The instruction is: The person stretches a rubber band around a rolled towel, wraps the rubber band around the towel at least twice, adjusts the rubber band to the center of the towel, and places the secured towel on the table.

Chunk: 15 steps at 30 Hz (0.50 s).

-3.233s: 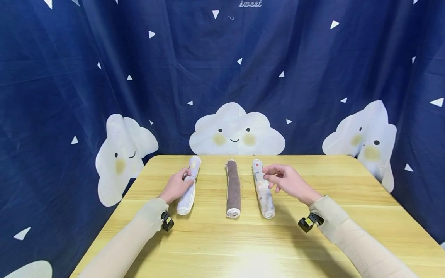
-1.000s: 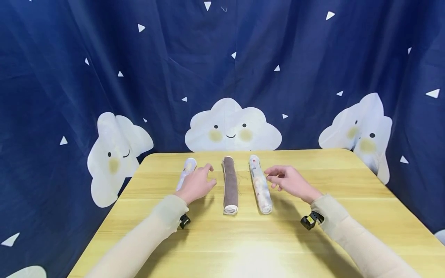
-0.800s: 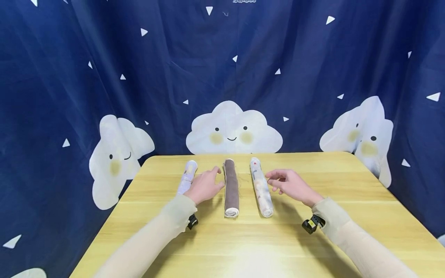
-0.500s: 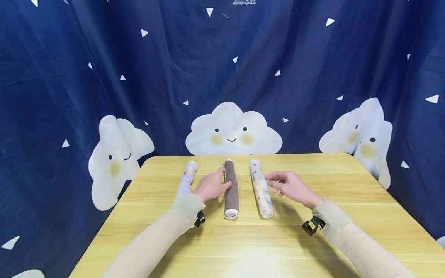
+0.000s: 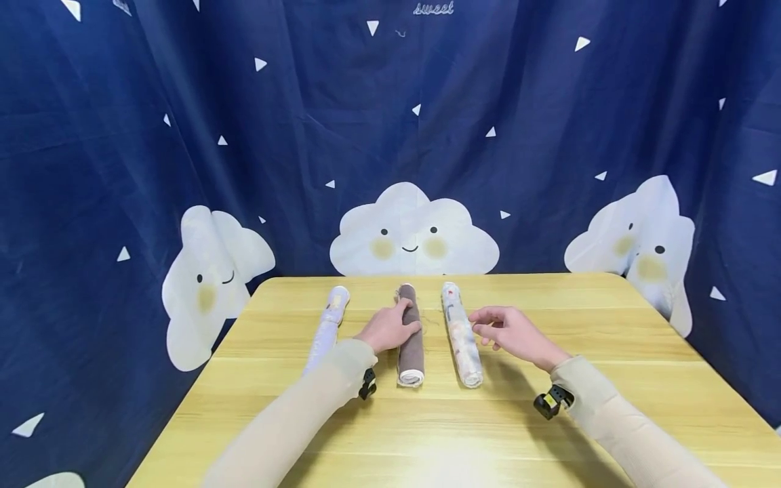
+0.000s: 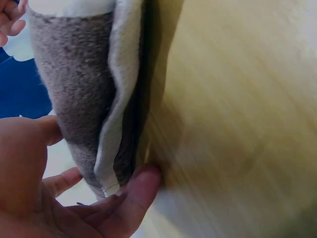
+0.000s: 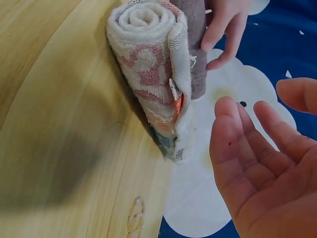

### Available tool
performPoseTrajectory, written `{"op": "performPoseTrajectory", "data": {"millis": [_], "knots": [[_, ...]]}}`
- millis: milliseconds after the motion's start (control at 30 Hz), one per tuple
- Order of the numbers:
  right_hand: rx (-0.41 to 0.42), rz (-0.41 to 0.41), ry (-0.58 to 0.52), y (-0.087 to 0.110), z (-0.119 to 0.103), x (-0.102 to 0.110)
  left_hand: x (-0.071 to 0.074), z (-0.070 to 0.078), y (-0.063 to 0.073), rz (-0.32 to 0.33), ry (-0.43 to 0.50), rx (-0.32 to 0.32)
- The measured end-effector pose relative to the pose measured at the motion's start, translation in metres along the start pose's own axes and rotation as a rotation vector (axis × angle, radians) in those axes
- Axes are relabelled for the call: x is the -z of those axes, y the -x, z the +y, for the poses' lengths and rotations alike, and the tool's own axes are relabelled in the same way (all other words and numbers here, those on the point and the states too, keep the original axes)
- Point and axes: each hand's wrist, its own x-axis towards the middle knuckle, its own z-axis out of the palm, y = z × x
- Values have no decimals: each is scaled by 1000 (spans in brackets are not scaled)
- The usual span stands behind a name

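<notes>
Three rolled towels lie side by side on the wooden table (image 5: pixel 476 434). My left hand (image 5: pixel 387 330) grips the middle one, a brown rolled towel (image 5: pixel 411 356) with a pale edge. In the left wrist view that brown roll stands between the thumb and the fingers (image 6: pixel 141 193). To the left lies a lavender rolled towel (image 5: pixel 326 332), its near end partly behind my left sleeve. My right hand (image 5: pixel 509 332) hovers just right of a white patterned rolled towel (image 5: pixel 462 342), fingers loosely bent. The right wrist view shows nothing in the right hand (image 7: pixel 267 163), apart from the patterned roll (image 7: pixel 148 74).
A dark blue curtain (image 5: pixel 305 135) with white clouds and triangles hangs behind the table and along both sides. Loose threads (image 5: pixel 432 318) lie between the brown and patterned rolls. Each wrist wears a small black camera (image 5: pixel 552 401).
My left hand has let go of the lavender towel, moved right and taken hold of the brown one. The right hand has hardly moved. The head view has shifted slightly.
</notes>
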Motion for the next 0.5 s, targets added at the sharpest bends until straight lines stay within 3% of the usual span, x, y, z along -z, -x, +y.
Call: {"op": "performPoseTrajectory", "data": {"millis": [267, 500], "knots": [[1, 1, 1, -1, 2, -1, -9, -1, -7, 19, 15, -29], [1, -2, 11, 2, 0, 1, -11, -1, -9, 16, 53, 7]]}}
